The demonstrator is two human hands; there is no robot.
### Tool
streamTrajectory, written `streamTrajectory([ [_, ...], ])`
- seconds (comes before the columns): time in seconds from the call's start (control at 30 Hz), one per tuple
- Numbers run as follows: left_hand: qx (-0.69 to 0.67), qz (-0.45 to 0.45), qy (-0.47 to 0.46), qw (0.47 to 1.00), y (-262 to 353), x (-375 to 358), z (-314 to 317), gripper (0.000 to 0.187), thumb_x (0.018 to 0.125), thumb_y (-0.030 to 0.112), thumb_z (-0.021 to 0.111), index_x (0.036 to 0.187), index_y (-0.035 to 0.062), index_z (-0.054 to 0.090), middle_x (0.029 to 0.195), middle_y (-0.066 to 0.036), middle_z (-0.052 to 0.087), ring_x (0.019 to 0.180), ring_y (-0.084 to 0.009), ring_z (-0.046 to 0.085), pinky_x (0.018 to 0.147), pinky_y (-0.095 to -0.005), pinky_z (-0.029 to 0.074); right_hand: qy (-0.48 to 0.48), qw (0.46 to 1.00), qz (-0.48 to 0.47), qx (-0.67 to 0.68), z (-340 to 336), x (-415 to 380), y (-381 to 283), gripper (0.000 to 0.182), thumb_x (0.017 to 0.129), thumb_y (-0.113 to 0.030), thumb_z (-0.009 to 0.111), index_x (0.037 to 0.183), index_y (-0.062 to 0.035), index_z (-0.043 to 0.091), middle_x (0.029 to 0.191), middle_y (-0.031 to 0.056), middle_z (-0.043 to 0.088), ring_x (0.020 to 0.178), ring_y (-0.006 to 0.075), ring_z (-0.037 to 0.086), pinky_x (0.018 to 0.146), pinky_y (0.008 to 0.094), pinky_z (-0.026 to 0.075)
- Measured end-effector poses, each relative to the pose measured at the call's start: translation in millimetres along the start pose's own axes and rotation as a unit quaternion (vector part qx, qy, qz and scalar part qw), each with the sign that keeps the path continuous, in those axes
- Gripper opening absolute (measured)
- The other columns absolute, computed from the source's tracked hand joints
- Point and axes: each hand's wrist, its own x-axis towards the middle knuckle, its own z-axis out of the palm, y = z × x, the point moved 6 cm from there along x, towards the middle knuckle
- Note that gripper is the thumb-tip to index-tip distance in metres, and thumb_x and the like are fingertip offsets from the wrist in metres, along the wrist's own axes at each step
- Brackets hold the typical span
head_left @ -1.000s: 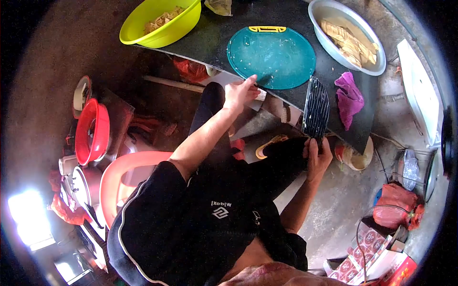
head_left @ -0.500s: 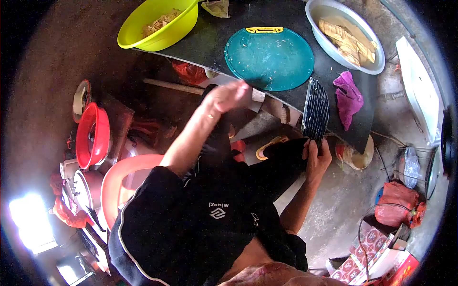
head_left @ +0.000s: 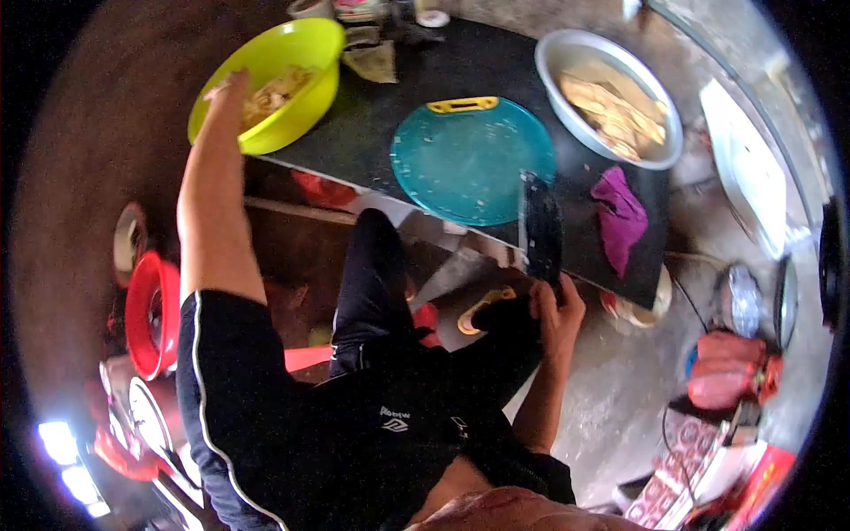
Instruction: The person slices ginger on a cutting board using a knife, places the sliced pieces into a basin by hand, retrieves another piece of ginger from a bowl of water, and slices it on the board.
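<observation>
My left hand (head_left: 228, 87) is over the far-left side of the yellow-green basin (head_left: 310, 49). Pale cut strips (head_left: 279, 93) lie in that basin. The fingers are blurred, so I cannot make out whether they hold anything. Closed round its handle, my right hand (head_left: 560, 314) grips a kitchen knife (head_left: 541, 226) with a broad dark blade pointing away from me. The blade overlaps the right edge of a round teal cutting board (head_left: 469, 164) with a yellow handle. Small pale bits are scattered over the board.
A grey-white basin (head_left: 668, 146) holding pale folded pieces in liquid stands at the back right. A purple cloth (head_left: 622, 221) lies on the dark table (head_left: 478, 57) right of the knife. Red basin (head_left: 152, 314) at left; red bag (head_left: 728, 367) on the right floor.
My left hand has moved left and away from me, from the table's front edge to the yellow-green basin. My right hand keeps hold of the knife. The camera view has shifted.
</observation>
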Motion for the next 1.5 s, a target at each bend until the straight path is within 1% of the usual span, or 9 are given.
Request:
streamTrajectory([
  [0.07,0.073,-0.043,-0.061,0.995,24.3,29.9,0.6,0.043,0.09,0.043,0.053,0.123,0.0165,0.063,0.108,-0.009,0.07,0.108,-0.0285,0.063,0.092,-0.0436,0.048,-0.038,0.999,0.006,0.005,5.4,2.1,-15.1,0.019,0.09,-0.012,0.063,0.102,0.0034,0.06,0.071,0.0003,0.059,0.058,0.0062,0.049,0.051,0.0226,0.04],
  [0.2,-0.158,0.291,0.139,0.933,197.1,-30.4,-73.4,0.026,0.081,0.029,0.068,0.097,0.0104,0.073,0.109,-0.013,0.067,0.101,-0.0321,0.064,0.088,-0.0408,0.05,-0.018,0.998,0.001,0.054,7.3,8.4,-10.2,0.01,0.091,-0.007,0.058,0.085,0.0008,0.058,0.07,0.0024,0.058,0.055,0.0075,0.049,0.049,0.0238,0.039],
  [0.43,-0.41,0.438,-0.16,0.784,488.2,-215.7,-91.8,0.028,0.083,0.027,0.066,0.104,0.0097,0.072,0.093,-0.015,0.071,0.085,-0.029,0.07,0.08,-0.0364,0.055,0.065,0.985,0.001,0.158,-22.8,-4.6,-8.7,0.011,0.093,-0.009,0.056,0.087,0.0011,0.056,0.074,0.0049,0.06,0.055,0.0088,0.049,0.05,0.0241,0.039],
  [0.5,-0.3,0.332,-0.318,0.836,545.1,-254.9,-78.9,0.036,0.089,0.041,0.059,0.104,0.0126,0.073,0.102,-0.012,0.071,0.098,-0.0278,0.067,0.088,-0.0369,0.052,0.096,0.983,-0.012,0.159,-42.0,-13.6,-8.3,0.011,0.093,-0.009,0.056,0.087,0.0009,0.057,0.073,0.0045,0.059,0.055,0.0089,0.049,0.05,0.0242,0.039],
  [0.67,-0.161,0.544,-0.329,0.755,653.1,-313.3,-29.4,0.054,0.075,0.054,0.063,0.114,0.0169,0.07,0.125,-0.01,0.063,0.117,-0.0298,0.059,0.098,-0.0444,0.046,0.17,0.974,-0.017,0.149,-80.9,-36.7,-4.8,0.014,0.093,-0.01,0.051,0.085,0.0004,0.056,0.07,0.0042,0.056,0.051,0.0082,0.047,0.047,0.0235,0.036],
  [0.8,-0.287,0.372,-0.424,0.774,616.4,-297.7,-55.2,0.066,0.057,0.051,0.079,0.113,0.0171,0.071,0.109,-0.009,0.07,0.1,-0.0279,0.066,0.088,-0.0414,0.052,0.186,0.968,-0.023,0.169,-91.2,-41.0,-3.2,0.015,0.092,-0.01,0.05,0.085,0.001,0.056,0.069,0.004,0.056,0.051,0.0091,0.046,0.047,0.0239,0.037],
  [0.87,-0.422,0.215,-0.446,0.76,595.1,-287.7,-61.9,0.039,0.06,0.027,0.085,0.087,0.0025,0.071,0.085,-0.008,0.07,0.072,-0.0166,0.064,0.061,-0.0328,0.053,0.179,0.965,-0.038,0.187,-90.6,-39.8,-2.7,0.014,0.092,-0.01,0.05,0.085,0.001,0.056,0.069,0.0039,0.055,0.051,0.0092,0.046,0.047,0.0241,0.037],
  [1.1,-0.632,0.002,-0.635,0.445,568.2,-248.6,-8.3,0.04,0.082,0.008,0.073,0.117,0.0012,0.056,0.103,-0.012,0.069,0.09,-0.0237,0.07,0.079,-0.0403,0.06,0.155,0.969,-0.03,0.189,-78.3,-35.8,-2.8,0.015,0.093,-0.011,0.051,0.084,0.0002,0.056,0.07,0.0037,0.055,0.051,0.009,0.045,0.047,0.0244,0.036],
  [1.5,-0.7,-0.091,-0.464,0.536,341.9,-261.0,56.6,0.029,0.088,0.013,0.066,0.111,-0.0037,0.061,0.105,-0.016,0.067,0.094,-0.0257,0.068,0.077,-0.0413,0.059,0.062,0.982,-0.005,0.176,-16.4,-17.4,-8.2,0.01,0.093,-0.007,0.055,0.088,0.0007,0.057,0.07,0.0033,0.057,0.054,0.0086,0.048,0.05,0.0233,0.037],
])
